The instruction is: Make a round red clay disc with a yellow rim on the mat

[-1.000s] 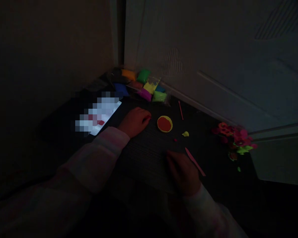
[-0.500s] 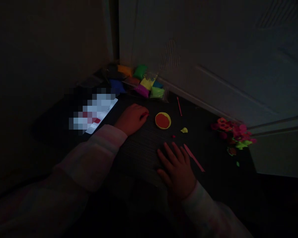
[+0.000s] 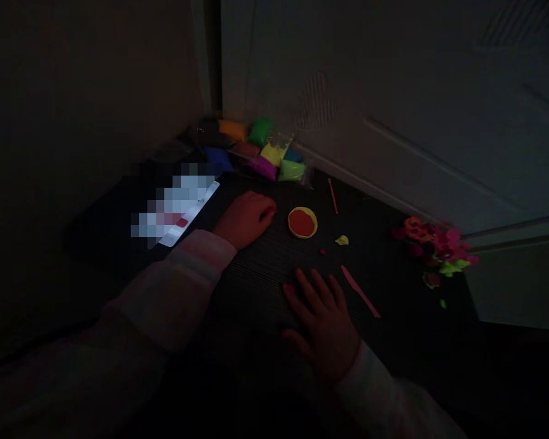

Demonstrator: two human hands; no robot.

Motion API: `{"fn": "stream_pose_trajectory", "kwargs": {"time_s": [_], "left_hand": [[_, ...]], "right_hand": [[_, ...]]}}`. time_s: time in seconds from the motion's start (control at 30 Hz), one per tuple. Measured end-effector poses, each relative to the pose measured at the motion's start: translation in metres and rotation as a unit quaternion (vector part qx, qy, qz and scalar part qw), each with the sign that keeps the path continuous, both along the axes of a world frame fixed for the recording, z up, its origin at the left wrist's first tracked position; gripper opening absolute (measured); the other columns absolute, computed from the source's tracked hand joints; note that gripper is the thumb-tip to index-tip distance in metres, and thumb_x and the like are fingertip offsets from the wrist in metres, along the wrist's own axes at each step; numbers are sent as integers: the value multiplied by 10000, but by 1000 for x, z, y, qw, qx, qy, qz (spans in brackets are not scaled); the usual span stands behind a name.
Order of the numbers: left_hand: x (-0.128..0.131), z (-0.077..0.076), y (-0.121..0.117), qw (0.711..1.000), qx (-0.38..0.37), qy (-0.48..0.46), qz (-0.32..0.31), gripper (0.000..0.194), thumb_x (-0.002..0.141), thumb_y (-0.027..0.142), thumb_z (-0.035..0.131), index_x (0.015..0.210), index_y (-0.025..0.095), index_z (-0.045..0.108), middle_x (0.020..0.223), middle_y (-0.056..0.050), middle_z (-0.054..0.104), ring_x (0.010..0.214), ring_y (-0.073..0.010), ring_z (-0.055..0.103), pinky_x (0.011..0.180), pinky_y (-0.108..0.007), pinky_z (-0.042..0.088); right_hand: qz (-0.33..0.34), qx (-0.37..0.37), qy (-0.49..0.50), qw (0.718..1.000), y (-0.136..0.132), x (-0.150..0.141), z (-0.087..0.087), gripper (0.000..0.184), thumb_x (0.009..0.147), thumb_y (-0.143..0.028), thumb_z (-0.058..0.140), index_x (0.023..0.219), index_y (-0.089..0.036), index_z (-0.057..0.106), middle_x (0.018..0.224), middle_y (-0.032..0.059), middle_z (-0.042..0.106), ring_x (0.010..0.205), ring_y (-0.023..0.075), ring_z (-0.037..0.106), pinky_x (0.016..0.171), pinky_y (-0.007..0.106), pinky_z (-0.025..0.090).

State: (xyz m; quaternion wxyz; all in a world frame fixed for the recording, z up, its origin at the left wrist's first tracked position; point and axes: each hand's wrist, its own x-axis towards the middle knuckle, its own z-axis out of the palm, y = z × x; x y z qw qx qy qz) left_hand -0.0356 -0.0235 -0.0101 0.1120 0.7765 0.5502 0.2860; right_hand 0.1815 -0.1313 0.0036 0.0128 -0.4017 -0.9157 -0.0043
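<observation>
My left hand [image 3: 246, 221] rests on the dark table with fingers curled together; a reddish spot shows at its fingertips, too dim to make out. Right of it lies a small round yellow-rimmed clay dish [image 3: 302, 223] with an orange-red filling. My right hand [image 3: 326, 326] is spread palm down near the table's front, fingers apart and holding nothing. A tiny pink clay ball [image 3: 322, 251] sits beyond its fingertips, and a scrap of yellow clay [image 3: 342, 240] lies farther right. Beside the right hand is a pink plastic knife [image 3: 360, 291]. A thin pink stick tool [image 3: 333, 196] lies behind the dish.
Bags of coloured clay [image 3: 263, 152] are heaped at the back against the wall. A lit screen [image 3: 183, 213], partly blurred, stands to the left. On the right are a pile of pink, orange and green pieces [image 3: 439, 244] and a small green bit [image 3: 443, 303]. The room is dim.
My right hand has slid slightly left and toward me, away from the knife. My left hand stays in nearly the same place. The whole view has shifted a little.
</observation>
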Motion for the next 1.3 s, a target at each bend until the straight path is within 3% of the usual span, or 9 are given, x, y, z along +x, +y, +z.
{"fn": "stream_pose_trajectory", "kwargs": {"time_s": [0.1,0.27,0.4,0.67,0.8,0.9,1.07,1.2,1.3], "left_hand": [[0,0,0,1000,6,3,-3,221,765,215,432,891,129,593,883,-63,615,859,-197,506,779,-319,391],[-1,-1,0,1000,0,4,-4,222,740,199,449,899,129,589,896,-65,610,878,-202,503,792,-323,389],[-1,0,0,1000,-2,3,-2,229,745,205,438,903,135,589,900,-63,610,885,-205,501,799,-330,389],[-1,-1,1,1000,6,9,-6,233,748,202,439,907,125,591,896,-63,615,872,-204,510,793,-327,395],[-1,-2,1,1000,3,11,-5,234,755,208,436,912,123,587,903,-62,613,879,-198,507,797,-326,397],[-1,-2,1,1000,4,12,-4,235,757,211,435,910,122,589,900,-63,614,872,-199,507,790,-328,402],[-1,-2,2,1000,14,16,-6,228,755,202,437,903,120,589,885,-65,615,860,-198,509,783,-330,402],[-1,-2,2,1000,11,15,-6,213,746,198,451,887,122,591,877,-60,614,856,-195,509,776,-325,403],[-1,-2,1,1000,11,13,-6,208,742,193,457,887,124,588,876,-56,612,861,-192,507,780,-319,402]], "right_hand": [[-44,30,-1,999,2,2,-1,518,788,-448,420,1247,-208,402,1359,123,307,1248,326,204,950,569,209],[-10,1,2,1000,1,0,-1,533,780,-483,417,1261,-258,374,1366,99,300,1241,310,231,953,555,214],[-62,23,1,998,2,-1,-1,516,785,-460,419,1246,-229,403,1367,128,286,1247,330,205,950,567,201],[-71,28,0,997,1,0,-2,515,781,-457,432,1247,-238,400,1374,127,266,1243,324,214,956,549,203],[-27,12,1,1000,1,-1,-2,519,776,-477,433,1255,-284,376,1378,101,266,1239,301,234,960,531,208],[-72,31,8,997,1,-1,-3,512,781,-481,422,1242,-260,403,1376,118,261,1242,315,222,955,537,210],[-27,16,4,999,2,0,-2,518,777,-484,426,1257,-298,370,1377,101,264,1244,299,226,955,530,215],[-72,37,-2,997,4,0,-2,487,778,-478,422,1226,-286,420,1379,106,255,1241,319,220,949,543,208],[-17,24,-5,1000,5,1,-1,506,768,-480,437,1243,-316,385,1374,78,276,1238,301,233,961,536,193]]}}
